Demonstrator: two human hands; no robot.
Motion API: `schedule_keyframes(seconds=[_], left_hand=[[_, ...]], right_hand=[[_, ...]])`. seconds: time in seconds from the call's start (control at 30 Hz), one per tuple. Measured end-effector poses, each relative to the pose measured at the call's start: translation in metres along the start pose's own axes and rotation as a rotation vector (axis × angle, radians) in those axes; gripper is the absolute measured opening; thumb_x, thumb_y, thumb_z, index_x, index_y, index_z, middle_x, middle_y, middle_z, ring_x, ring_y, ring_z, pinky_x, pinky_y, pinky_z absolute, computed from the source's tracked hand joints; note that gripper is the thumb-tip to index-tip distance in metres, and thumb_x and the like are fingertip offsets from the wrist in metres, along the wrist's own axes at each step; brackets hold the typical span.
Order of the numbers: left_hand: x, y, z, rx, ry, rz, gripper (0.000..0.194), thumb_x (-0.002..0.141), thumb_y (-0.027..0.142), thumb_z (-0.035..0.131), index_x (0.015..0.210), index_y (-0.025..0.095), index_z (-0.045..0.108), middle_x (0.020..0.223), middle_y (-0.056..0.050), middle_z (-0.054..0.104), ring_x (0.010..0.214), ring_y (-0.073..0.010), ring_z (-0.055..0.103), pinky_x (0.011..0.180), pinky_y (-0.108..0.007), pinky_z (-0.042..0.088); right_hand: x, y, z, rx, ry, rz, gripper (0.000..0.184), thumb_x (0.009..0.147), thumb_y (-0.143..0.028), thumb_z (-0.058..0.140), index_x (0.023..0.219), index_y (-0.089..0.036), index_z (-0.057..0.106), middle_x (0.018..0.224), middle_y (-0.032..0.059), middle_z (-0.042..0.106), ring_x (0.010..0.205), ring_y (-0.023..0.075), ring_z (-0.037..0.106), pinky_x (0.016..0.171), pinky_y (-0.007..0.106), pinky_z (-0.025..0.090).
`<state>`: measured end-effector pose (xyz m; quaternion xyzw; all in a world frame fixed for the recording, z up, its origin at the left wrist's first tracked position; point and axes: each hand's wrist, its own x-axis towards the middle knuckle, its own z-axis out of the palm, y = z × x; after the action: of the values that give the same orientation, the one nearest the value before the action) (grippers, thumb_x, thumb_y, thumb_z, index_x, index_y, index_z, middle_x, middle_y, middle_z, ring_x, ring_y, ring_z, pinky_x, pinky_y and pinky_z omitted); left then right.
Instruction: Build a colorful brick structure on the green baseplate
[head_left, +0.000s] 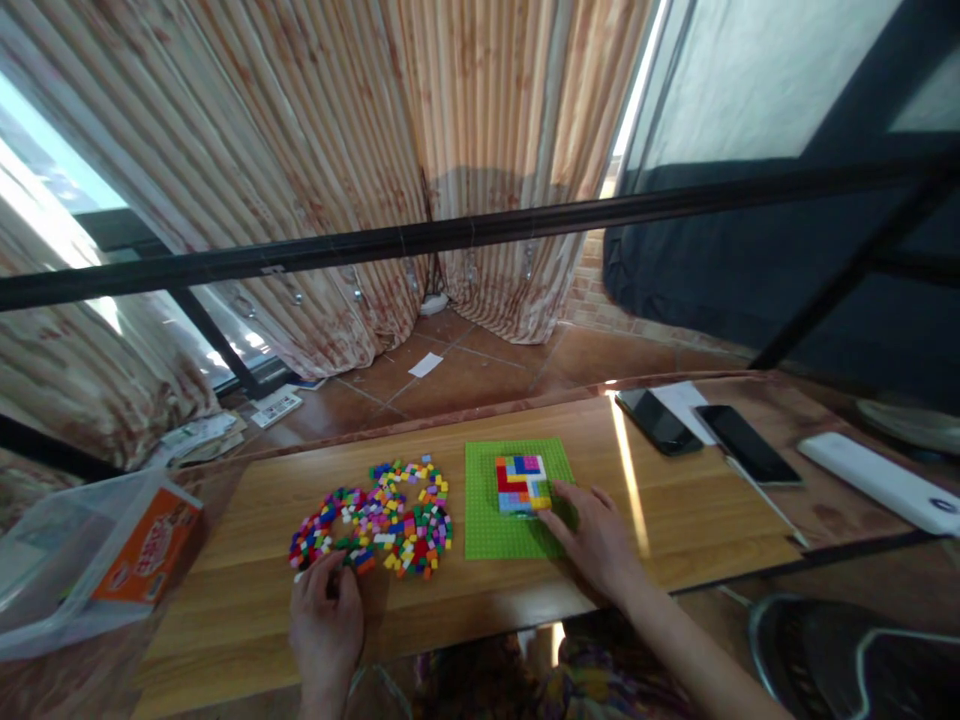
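A green studded baseplate [484,535] lies on the wooden board, bearing a low square build of multicoloured toy bricks [517,490]. At the build's right side rests my right hand [600,540], its thumb and fingers apart at the near right corner; it holds nothing that I can see. To the left of the plate spreads a loose pile of small toy bricks [390,510] in many colours. My left hand [328,605] is at the pile's near left edge, fingers curled in and pinched down among the bricks. Whatever sits between those fingertips is too small to make out.
A clear plastic bin [45,610] with an orange packet [146,550] stands at the left. Two dark phones [660,422] [748,443] and a long white device [877,480] lie at the right. A black rail [450,237] crosses beyond the board [225,620].
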<state>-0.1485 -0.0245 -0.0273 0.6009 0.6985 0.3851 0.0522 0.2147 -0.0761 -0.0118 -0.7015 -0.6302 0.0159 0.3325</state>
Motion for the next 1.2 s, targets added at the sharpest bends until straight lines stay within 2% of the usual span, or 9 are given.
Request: schedule_keyframes(seconds=[0.13,0.27,0.43,0.67,0.83,0.97,1.07,1.2], left_hand=[[0.001,0.002,-0.001,0.0,-0.003,0.012,0.023,0.079,0.031,0.049,0.09,0.019,0.066,0.1,-0.01,0.067,0.096,-0.0249,0.062,0.088,-0.039,0.049],[0.0,0.006,-0.002,-0.01,0.006,0.009,0.022,0.079,0.028,0.049,0.089,0.018,0.066,0.101,-0.011,0.068,0.098,-0.0253,0.062,0.091,-0.04,0.049],[-0.005,0.011,-0.001,-0.043,0.007,-0.033,0.022,0.081,0.026,0.049,0.091,0.018,0.066,0.102,-0.011,0.067,0.101,-0.0242,0.061,0.094,-0.04,0.048],[-0.009,0.014,0.0,-0.078,0.05,-0.02,0.019,0.082,0.023,0.049,0.091,0.018,0.066,0.101,-0.009,0.068,0.101,-0.0226,0.061,0.094,-0.039,0.048],[-0.01,0.013,0.002,-0.087,0.052,0.004,0.019,0.083,0.022,0.049,0.091,0.017,0.066,0.1,-0.01,0.068,0.101,-0.0225,0.061,0.094,-0.039,0.048],[-0.011,0.014,0.002,-0.087,0.055,0.003,0.02,0.084,0.021,0.048,0.092,0.017,0.066,0.1,-0.01,0.067,0.101,-0.0225,0.061,0.093,-0.039,0.049],[-0.012,0.015,0.002,-0.089,0.053,-0.008,0.02,0.084,0.02,0.048,0.092,0.018,0.066,0.1,-0.01,0.067,0.1,-0.0222,0.061,0.093,-0.039,0.049],[-0.011,0.015,0.001,-0.099,0.049,-0.006,0.02,0.083,0.018,0.048,0.091,0.018,0.066,0.1,-0.01,0.067,0.099,-0.0222,0.061,0.092,-0.039,0.049]], right_hand=[[0.039,-0.029,-0.001,-0.028,0.038,-0.072,0.041,0.094,-0.044,0.043,0.122,-0.018,0.057,0.124,0.0128,0.063,0.116,0.0247,0.056,0.101,0.042,0.038],[0.063,-0.054,0.023,-0.13,-0.062,-0.162,0.049,0.095,-0.045,0.042,0.132,-0.014,0.051,0.135,0.0163,0.055,0.124,0.0277,0.048,0.105,0.046,0.032],[0.059,-0.053,0.041,-0.251,-0.201,-0.27,0.049,0.095,-0.046,0.042,0.133,-0.016,0.052,0.129,0.0163,0.058,0.119,0.0311,0.049,0.105,0.052,0.026],[0.05,-0.039,0.033,-0.251,-0.221,-0.365,0.047,0.094,-0.044,0.043,0.133,-0.019,0.053,0.127,0.0145,0.059,0.116,0.0302,0.05,0.104,0.051,0.028],[0.049,-0.047,0.03,-0.242,-0.21,-0.335,0.046,0.094,-0.045,0.044,0.129,-0.018,0.056,0.127,0.0156,0.059,0.116,0.0318,0.049,0.102,0.052,0.03],[0.044,-0.081,0.038,-0.085,-0.192,-0.341,0.035,0.094,-0.037,0.046,0.12,-0.022,0.063,0.126,0.0125,0.059,0.114,0.0299,0.049,0.097,0.048,0.036],[0.037,-0.117,0.054,0.075,-0.282,-0.42,0.029,0.093,-0.03,0.048,0.113,-0.026,0.068,0.118,0.0076,0.063,0.107,0.0243,0.052,0.094,0.041,0.039],[0.033,-0.154,0.078,0.127,-0.357,-0.445,0.024,0.09,-0.026,0.052,0.104,-0.027,0.072,0.108,0.0072,0.065,0.102,0.024,0.052,0.089,0.04,0.04]])
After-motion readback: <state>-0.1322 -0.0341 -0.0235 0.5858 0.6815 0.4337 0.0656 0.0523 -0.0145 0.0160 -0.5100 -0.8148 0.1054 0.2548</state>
